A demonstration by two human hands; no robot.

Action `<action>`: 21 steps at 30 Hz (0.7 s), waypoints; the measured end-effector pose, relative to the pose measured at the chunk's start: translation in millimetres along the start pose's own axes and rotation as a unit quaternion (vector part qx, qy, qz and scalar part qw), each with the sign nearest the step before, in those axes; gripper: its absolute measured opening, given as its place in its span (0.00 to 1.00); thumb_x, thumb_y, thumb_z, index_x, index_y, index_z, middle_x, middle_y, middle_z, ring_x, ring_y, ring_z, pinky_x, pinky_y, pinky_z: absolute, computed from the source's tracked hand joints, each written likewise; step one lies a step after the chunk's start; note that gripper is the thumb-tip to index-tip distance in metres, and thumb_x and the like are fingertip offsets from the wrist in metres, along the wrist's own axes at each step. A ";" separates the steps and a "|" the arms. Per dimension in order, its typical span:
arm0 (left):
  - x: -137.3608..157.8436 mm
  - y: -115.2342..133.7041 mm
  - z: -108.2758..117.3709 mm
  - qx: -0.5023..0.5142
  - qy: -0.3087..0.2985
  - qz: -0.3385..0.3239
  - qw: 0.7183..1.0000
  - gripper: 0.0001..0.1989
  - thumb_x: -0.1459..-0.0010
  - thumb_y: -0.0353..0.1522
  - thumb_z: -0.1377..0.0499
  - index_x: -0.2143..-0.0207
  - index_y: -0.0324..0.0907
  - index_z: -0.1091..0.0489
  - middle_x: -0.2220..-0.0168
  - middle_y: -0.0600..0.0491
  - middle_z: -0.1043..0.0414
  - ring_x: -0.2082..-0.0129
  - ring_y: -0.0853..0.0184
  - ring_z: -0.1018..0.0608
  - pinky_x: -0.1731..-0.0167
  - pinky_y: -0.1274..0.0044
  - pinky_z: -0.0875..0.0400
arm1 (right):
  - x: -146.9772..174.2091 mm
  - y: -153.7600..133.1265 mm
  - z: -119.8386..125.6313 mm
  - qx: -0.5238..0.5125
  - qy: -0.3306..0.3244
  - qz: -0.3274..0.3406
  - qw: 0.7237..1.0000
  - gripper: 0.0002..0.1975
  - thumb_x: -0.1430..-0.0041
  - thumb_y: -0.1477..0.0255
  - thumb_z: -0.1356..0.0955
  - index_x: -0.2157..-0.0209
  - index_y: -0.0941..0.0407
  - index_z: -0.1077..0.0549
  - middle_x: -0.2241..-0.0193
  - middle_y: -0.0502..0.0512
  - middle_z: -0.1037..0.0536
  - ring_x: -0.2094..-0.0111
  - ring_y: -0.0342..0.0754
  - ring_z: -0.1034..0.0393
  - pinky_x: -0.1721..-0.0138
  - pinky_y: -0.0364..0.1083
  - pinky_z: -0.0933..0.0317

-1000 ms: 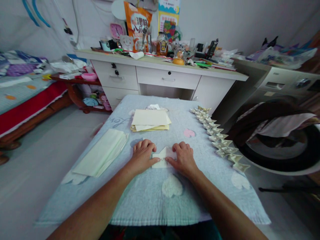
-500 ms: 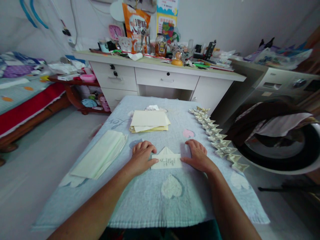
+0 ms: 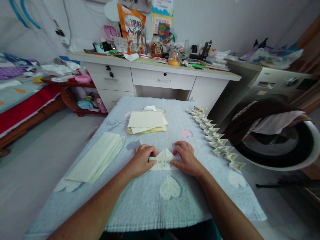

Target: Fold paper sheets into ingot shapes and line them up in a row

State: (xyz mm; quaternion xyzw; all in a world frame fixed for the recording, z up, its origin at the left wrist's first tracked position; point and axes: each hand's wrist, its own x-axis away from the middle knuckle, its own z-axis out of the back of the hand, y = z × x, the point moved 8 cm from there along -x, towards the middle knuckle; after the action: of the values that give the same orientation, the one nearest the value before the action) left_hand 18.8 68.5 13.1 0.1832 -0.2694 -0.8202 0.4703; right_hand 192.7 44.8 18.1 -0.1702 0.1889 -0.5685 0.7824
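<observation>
A folded sheet of paper lies on the cloth-covered table, its pointed top facing away from me and handwriting across its lower band. My left hand pinches the band's left end between thumb and curled fingers. On the other side, my right hand grips the band right of the peak, thumb in front and fingers behind, hiding much of that end. Beyond my hands sits a stack of cream paper. A row of folded paper boats runs along the table's right side.
Folded pale green-white sheets lie at the table's left. Behind stands a white desk crowded with jars, a snack bag and a pink clock. A front-loading washing machine with its door open is at the right, a bed at the left.
My right hand has moved left along the paper, closer to the peak. The written band now looks narrower, with its edge turned by the fingers. The whole view has shifted slightly.
</observation>
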 end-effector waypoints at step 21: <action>-8.9 1.2 -19.7 0.453 0.006 0.032 0.891 0.21 0.51 0.37 0.36 0.55 0.38 0.29 0.59 0.47 0.22 0.57 0.59 0.22 0.52 0.66 0.30 | -9.1 -9.8 3.0 -0.350 0.101 0.024 0.931 0.18 0.50 0.57 0.29 0.61 0.54 0.27 0.56 0.55 0.27 0.51 0.51 0.34 0.48 0.50 0.42</action>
State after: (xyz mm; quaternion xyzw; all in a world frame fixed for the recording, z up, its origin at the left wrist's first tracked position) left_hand 34.9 70.4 -1.2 0.3724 -0.6144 -0.5928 0.3639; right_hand 183.5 50.7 26.3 -0.3706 0.4576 -0.4616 0.6634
